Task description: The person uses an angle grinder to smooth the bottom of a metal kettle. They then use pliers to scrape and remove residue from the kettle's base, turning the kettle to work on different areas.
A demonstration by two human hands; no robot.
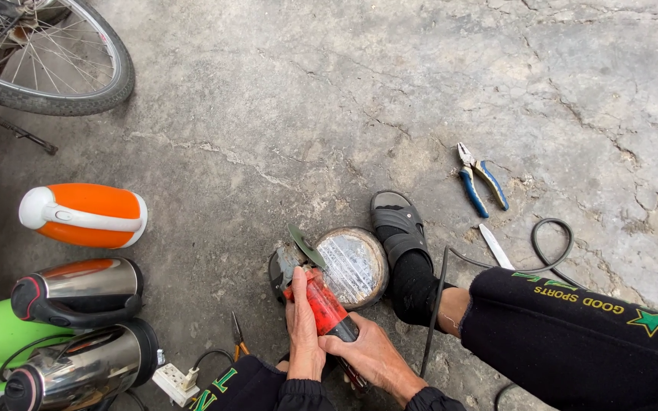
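Both hands (305, 327) (371, 354) grip the red grinder (325, 304) — fingers wrapped tight (long axis away, disc up-left) over round plate (356, 266).

Open concrete ahead, clutter left.
Kettles (78, 301) crowd left of the hands (336, 342); sandalled foot (401, 243) blocks right.

One head-worn view — steeply down, close over both hands (340, 342), toward the concrete floor (344, 91) ahead.
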